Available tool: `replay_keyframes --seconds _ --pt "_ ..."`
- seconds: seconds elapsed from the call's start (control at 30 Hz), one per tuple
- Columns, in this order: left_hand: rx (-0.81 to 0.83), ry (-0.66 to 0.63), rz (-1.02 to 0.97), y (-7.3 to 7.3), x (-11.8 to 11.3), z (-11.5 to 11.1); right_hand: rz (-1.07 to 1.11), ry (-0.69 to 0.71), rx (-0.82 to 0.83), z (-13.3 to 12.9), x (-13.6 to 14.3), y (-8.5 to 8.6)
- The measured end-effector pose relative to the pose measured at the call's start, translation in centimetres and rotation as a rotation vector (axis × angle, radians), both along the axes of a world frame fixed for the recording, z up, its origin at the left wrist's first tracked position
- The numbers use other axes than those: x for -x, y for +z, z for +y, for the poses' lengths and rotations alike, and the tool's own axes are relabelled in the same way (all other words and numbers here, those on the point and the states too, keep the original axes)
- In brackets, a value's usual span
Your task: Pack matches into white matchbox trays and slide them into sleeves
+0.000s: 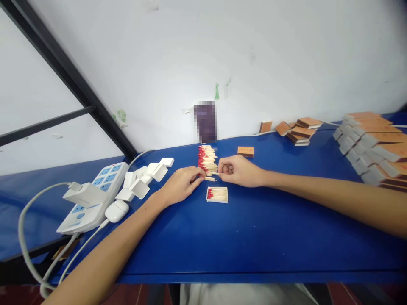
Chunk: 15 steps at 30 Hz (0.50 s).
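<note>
A pile of red-headed matches (208, 159) lies on the blue table, heads to the left. At the heads of its front matches, my left hand (183, 185) is closed, thumb and fingertips round them. My right hand (238, 170) has its fingers curled at the plain ends of those same matches; its fingertips are partly hidden. A loose match or two (210, 179) lies just in front of the pile. Nearer to me sits a white matchbox tray (217, 201) partly filled with matches, touched by neither hand. An orange matchbox cover (246, 151) rests behind my right hand.
Several white matchbox trays (140, 188) lie loose at left, beside a power strip (104, 182) with a charger, cables and a white earphone case (117, 211). Several matchboxes (300, 134) lie along the wall. A large matchbox stack (372, 144) stands at right.
</note>
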<state>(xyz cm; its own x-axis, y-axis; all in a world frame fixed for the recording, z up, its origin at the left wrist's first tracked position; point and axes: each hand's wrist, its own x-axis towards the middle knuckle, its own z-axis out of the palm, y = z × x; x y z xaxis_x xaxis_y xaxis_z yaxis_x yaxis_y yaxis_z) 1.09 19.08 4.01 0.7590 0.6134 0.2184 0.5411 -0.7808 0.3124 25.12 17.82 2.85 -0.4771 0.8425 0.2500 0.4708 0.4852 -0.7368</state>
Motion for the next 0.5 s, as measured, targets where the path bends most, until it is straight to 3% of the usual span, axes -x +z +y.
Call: replay_keyframes --seconds 0.5 --pt "0.064 0.027 0.006 0.47 0.14 -0.46 0.003 0.002 -0.008 -0.26 0.03 0.09"
